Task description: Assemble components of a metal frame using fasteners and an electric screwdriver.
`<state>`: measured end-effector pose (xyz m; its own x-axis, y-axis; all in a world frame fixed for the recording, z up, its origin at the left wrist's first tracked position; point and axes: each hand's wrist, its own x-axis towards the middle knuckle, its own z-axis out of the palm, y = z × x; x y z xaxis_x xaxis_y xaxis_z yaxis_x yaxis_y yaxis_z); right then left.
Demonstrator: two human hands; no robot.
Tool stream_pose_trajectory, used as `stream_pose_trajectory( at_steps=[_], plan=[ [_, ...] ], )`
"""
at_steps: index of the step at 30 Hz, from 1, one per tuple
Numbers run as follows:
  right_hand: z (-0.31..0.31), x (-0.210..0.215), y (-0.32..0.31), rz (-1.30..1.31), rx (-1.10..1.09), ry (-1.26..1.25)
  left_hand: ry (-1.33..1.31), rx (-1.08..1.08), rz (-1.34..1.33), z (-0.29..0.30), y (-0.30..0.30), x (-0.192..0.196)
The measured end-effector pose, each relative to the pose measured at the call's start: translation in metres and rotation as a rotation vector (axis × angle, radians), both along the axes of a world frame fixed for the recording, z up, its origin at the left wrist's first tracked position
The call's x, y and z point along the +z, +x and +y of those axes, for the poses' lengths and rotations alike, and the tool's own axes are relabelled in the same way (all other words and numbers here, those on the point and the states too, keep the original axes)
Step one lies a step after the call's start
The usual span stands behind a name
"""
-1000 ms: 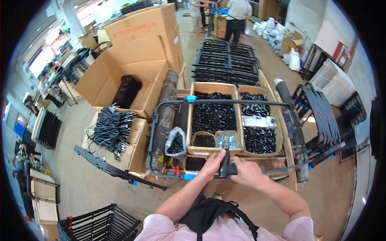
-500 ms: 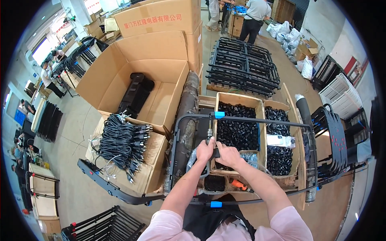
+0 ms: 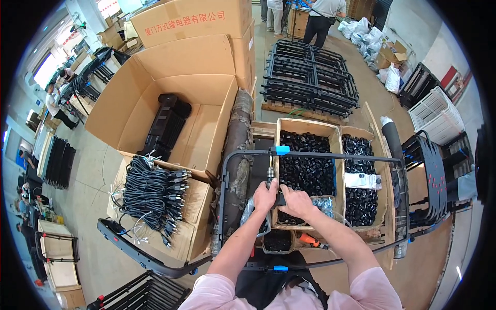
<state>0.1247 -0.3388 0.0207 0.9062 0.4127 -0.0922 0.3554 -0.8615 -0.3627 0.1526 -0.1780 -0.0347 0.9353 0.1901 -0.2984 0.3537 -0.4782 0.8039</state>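
A power drill (image 3: pixel 270 174) points away from me, its bit at the far rail of a black tubular frame (image 3: pixel 336 155), just left of a blue clip (image 3: pixel 282 150). My left hand (image 3: pixel 264 197) is wrapped round the drill's body behind the chuck. On the drill's right side, my right hand (image 3: pixel 298 202) is closed round what looks like its grip, mostly hidden by the fingers. The frame lies across wooden boxes, and a second blue clip (image 3: pixel 280 268) sits on its near rail by my waist. Whether the bit touches the rail I cannot tell.
Boxes of small black parts (image 3: pixel 306 160) lie under the frame, beside an orange-handled tool (image 3: pixel 310 239). Bundled black cables (image 3: pixel 152 194) lie on a carton at left, before an open cardboard box (image 3: pixel 206 129). Stacked black frames (image 3: pixel 310 77) stand beyond; people work farther off.
The view has shifted slightly, so the cartons and cables at left appear farther left. Both hands keep their hold on the drill, at nearly the same place by the far rail.
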Motion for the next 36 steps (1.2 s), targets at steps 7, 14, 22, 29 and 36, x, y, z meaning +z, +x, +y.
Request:
stream_pose_trajectory(
  at_steps=[7,14,22,29,36],
  plan=[
    [-0.006,-0.006,0.005,0.017,0.017,0.061,0.041,0.002,0.0,-0.003,0.006,0.005],
    [-0.01,-0.014,0.009,0.031,0.01,0.14,0.102,-0.009,0.059,-0.005,0.013,0.016],
    [-0.011,-0.003,0.015,0.096,-0.009,0.158,0.145,-0.014,0.105,-0.009,0.017,0.031],
    [-0.011,-0.011,0.018,0.033,0.037,0.184,0.157,0.008,0.137,-0.014,0.024,0.033],
    [-0.004,-0.005,0.008,0.03,0.02,0.18,0.212,0.032,0.233,-0.012,0.021,0.038]
  ],
)
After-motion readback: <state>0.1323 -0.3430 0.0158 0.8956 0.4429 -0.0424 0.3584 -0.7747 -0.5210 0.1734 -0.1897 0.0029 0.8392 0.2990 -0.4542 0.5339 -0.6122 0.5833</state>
